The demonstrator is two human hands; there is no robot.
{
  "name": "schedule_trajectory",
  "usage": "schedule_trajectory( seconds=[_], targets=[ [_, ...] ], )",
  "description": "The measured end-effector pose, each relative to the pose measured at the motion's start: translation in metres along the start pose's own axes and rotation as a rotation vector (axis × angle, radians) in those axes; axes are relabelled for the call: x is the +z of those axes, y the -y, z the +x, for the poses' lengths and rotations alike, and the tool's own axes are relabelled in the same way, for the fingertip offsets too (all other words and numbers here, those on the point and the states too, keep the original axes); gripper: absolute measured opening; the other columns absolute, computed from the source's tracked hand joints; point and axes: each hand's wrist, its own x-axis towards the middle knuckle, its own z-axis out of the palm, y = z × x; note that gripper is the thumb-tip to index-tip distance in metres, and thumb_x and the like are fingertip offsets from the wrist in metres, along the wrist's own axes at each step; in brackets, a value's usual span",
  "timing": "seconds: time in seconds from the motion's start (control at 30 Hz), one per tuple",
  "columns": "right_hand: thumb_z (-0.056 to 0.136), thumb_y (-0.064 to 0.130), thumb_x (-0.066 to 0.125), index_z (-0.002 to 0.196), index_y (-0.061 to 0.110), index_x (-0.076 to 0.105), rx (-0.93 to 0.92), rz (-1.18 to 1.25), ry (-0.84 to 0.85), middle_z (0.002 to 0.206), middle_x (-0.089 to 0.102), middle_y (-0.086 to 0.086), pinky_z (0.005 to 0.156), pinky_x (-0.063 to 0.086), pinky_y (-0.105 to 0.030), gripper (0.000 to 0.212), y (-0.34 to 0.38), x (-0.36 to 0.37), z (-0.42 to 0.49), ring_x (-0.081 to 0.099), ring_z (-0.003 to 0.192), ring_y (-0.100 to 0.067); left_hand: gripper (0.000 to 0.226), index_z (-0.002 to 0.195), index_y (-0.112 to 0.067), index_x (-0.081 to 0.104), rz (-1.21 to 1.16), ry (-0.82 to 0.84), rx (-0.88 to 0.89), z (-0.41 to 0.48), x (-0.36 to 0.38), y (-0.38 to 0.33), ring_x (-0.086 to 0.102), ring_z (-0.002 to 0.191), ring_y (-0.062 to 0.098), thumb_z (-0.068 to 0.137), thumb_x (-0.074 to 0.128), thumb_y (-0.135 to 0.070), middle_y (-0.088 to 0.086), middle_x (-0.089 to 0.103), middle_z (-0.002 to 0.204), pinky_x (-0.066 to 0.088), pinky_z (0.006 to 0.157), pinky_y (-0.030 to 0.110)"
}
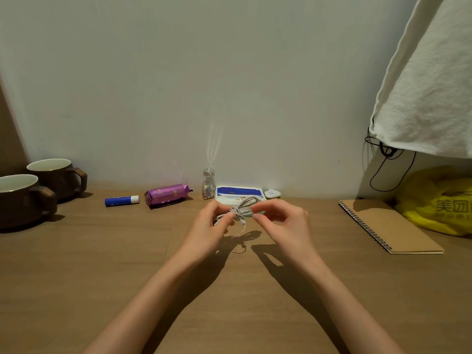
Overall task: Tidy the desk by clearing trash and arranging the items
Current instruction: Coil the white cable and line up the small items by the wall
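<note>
**A:** Both forearms are reaching in from the bottom of the frame and meeting at the centre. The left hand (205, 227) is pinching a coiled white cable (240, 212) between thumb and fingertips, with the fingers curling round the bundle.

**B:** And the right hand (287, 223) is gripping the other side, thumb and forefinger pinching the strands, the other fingers arching above. The cable is hanging just above the tabletop (102, 277), one loose end is dangling below the hands, and shadows are falling on the wood underneath.

**A:** Looking past the hands, a blue-and-white packet (240, 192) is lying against the wall directly behind the cable, partly hidden by it and the fingers.

**B:** Just left of that a small glass bottle (208, 183) is standing upright. Further left, a purple wrapper (167, 194) and a blue glue stick (121, 201) are lying on their sides.

**A:** At the left edge two brown mugs (55, 180) are sitting close together, handles pointing toward the centre.

**B:** On the right a closed spiral notebook (390, 226) is lying flat, with a yellow bag (434, 200) just behind it. A white cloth (429, 85) is hanging in the upper right, and a black cord (387, 151) is looping beneath it.

**A:** A small white object (272, 193) is sitting just right of the packet. I cannot tell what it is.
</note>
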Motion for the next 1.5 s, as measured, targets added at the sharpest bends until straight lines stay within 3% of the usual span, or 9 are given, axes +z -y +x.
schedule_trajectory(
  seconds=[0.1, 0.3, 0.53, 0.67, 0.77, 0.97, 1.13, 1.37, 1.5],
  targets=[
    [0.075, 0.015, 0.078, 0.103, 0.026, 0.071, -0.254, -0.270, -0.029, 0.105, 0.068, 0.013, 0.088, 0.048, -0.020, 0.031, -0.007, -0.006, 0.001, 0.057, 0.103, -0.003, 0.015, 0.105, -0.013, 0.058, -0.021, 0.093, -0.056, 0.001, -0.003, 0.000, 0.056, 0.073, 0.009, 0.095, 0.051, -0.021, -0.001, 0.062, 0.088, 0.045, 0.062, 0.018],
    [0.070, 0.018, 0.083, 0.116, 0.023, 0.067, -0.380, -0.438, 0.112, 0.121, 0.064, 0.006, 0.101, 0.042, -0.029, 0.049, -0.017, -0.001, 0.002, 0.050, 0.118, -0.011, 0.019, 0.105, -0.011, 0.058, 0.027, 0.208, -0.094, 0.001, -0.006, 0.002, 0.054, 0.070, 0.004, 0.095, 0.049, -0.024, -0.005, 0.061, 0.083, 0.044, 0.057, 0.011],
    [0.078, 0.033, 0.074, 0.103, 0.023, 0.071, -0.382, -0.479, 0.179, 0.104, 0.071, 0.005, 0.090, 0.050, -0.030, 0.028, -0.017, 0.000, -0.001, 0.059, 0.104, -0.009, 0.020, 0.107, -0.012, 0.060, 0.043, 0.313, -0.082, -0.002, -0.006, 0.001, 0.063, 0.094, 0.022, 0.094, 0.051, -0.025, 0.002, 0.066, 0.097, 0.051, 0.078, 0.029],
    [0.084, 0.028, 0.070, 0.112, 0.022, 0.069, -0.320, -0.434, 0.233, 0.107, 0.068, 0.006, 0.083, 0.039, -0.012, 0.029, -0.018, 0.003, -0.001, 0.049, 0.100, 0.000, 0.016, 0.104, -0.014, 0.061, 0.048, 0.317, -0.053, 0.000, -0.009, 0.005, 0.063, 0.088, 0.008, 0.094, 0.052, -0.023, -0.001, 0.065, 0.096, 0.051, 0.075, 0.020],
    [0.087, 0.030, 0.066, 0.114, 0.024, 0.066, -0.265, -0.425, 0.291, 0.104, 0.066, 0.011, 0.078, 0.041, -0.012, 0.028, -0.021, 0.004, -0.001, 0.048, 0.095, 0.000, 0.016, 0.105, -0.015, 0.060, 0.064, 0.335, -0.027, 0.001, -0.007, 0.009, 0.062, 0.093, 0.004, 0.092, 0.055, -0.022, -0.004, 0.065, 0.100, 0.051, 0.079, 0.018],
    [0.087, 0.027, 0.066, 0.108, 0.022, 0.064, -0.232, -0.418, 0.266, 0.100, 0.058, 0.013, 0.078, 0.042, -0.014, 0.022, -0.033, 0.010, 0.003, 0.048, 0.096, -0.002, 0.024, 0.107, -0.024, 0.057, 0.153, 0.223, 0.005, 0.005, -0.003, 0.025, 0.059, 0.101, 0.006, 0.085, 0.063, -0.031, -0.007, 0.061, 0.107, 0.051, 0.083, 0.021],
    [0.085, 0.022, 0.068, 0.106, 0.016, 0.066, -0.239, -0.424, 0.225, 0.103, 0.066, 0.001, 0.082, 0.043, -0.020, 0.022, -0.045, 0.023, 0.012, 0.051, 0.099, -0.010, 0.057, 0.114, -0.036, 0.055, 0.385, 0.144, 0.068, 0.006, -0.001, 0.046, 0.051, 0.106, 0.004, 0.066, 0.062, -0.066, -0.014, 0.055, 0.114, 0.049, 0.090, 0.032],
    [0.081, 0.028, 0.072, 0.103, 0.021, 0.070, -0.237, -0.374, 0.191, 0.098, 0.069, 0.005, 0.076, 0.034, -0.008, 0.023, -0.063, 0.037, 0.020, 0.048, 0.090, 0.001, 0.042, 0.113, -0.040, 0.059, 0.484, 0.042, 0.073, 0.010, 0.002, 0.047, 0.042, 0.112, 0.005, 0.077, 0.059, -0.061, -0.015, 0.053, 0.119, 0.042, 0.097, 0.035],
    [0.077, 0.032, 0.077, 0.102, 0.022, 0.072, -0.229, -0.324, 0.167, 0.096, 0.071, 0.008, 0.075, 0.036, -0.011, 0.028, -0.068, 0.037, 0.022, 0.047, 0.087, 0.002, 0.029, 0.114, -0.043, 0.062, 0.495, 0.010, 0.104, 0.014, 0.000, 0.051, 0.043, 0.110, 0.004, 0.084, 0.060, -0.047, -0.015, 0.056, 0.116, 0.043, 0.095, 0.033]
  ],
)
